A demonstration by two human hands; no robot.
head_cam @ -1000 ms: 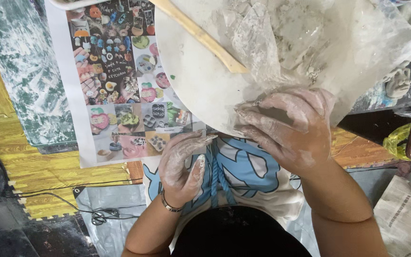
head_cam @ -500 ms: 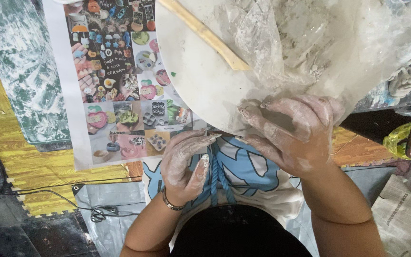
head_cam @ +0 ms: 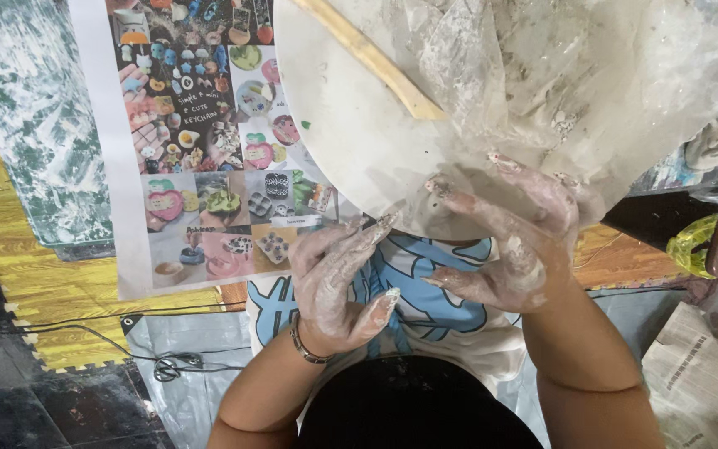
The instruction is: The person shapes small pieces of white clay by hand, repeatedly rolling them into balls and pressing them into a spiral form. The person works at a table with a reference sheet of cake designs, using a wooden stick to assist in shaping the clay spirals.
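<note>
Below round white board [head_cam: 351,141] w/ crinkly plastic sheet [head_cam: 592,75]: clay-caked left hand [head_cam: 338,283] & right hand [head_cam: 508,237], fingers spread, empty.

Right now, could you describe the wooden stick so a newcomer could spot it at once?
Start at the round white board filling the upper middle. On its top, beside the crumpled clear plastic sheet, lies the wooden stick, slanting. It is the only tan, narrow, straight thing there.
</note>
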